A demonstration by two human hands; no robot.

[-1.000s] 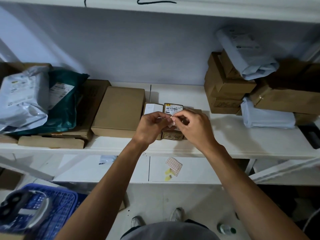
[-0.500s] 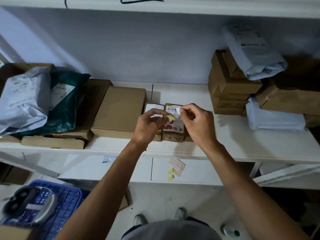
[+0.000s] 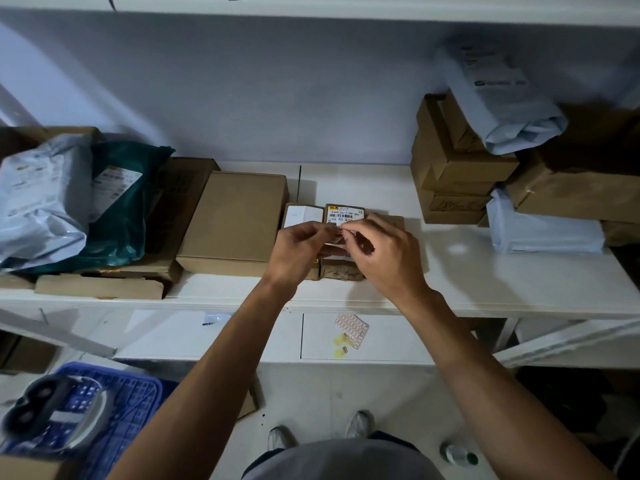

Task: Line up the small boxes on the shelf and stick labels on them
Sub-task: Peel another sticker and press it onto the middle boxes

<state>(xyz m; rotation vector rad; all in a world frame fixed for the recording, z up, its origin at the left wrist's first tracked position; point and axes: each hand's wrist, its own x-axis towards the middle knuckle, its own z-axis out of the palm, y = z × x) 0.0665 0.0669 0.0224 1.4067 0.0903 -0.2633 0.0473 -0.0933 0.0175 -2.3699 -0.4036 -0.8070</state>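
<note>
Small brown boxes stand side by side at the middle of the white shelf [image 3: 485, 282]. One small box [image 3: 300, 213] has a white label on top. The box beside it [image 3: 344, 212] carries a printed barcode label. A third [image 3: 393, 220] is mostly hidden behind my right hand. My left hand [image 3: 299, 249] and my right hand [image 3: 384, 256] meet above these boxes, fingertips pinched together on a small sticker [image 3: 341, 231]. A sheet of labels [image 3: 350, 330] lies on the lower shelf with yellow scraps beside it.
A larger cardboard box [image 3: 235, 220] sits left of the small ones, then mailer bags [image 3: 45, 199] on flat boxes. Stacked cartons [image 3: 450, 174] and grey bags fill the right. A blue crate [image 3: 114, 407] and a bottle [image 3: 459, 455] are on the floor.
My hands parted slightly half a second ago and have come back together, pinching the sticker over the barcode-labelled box. The view shifted a little.
</note>
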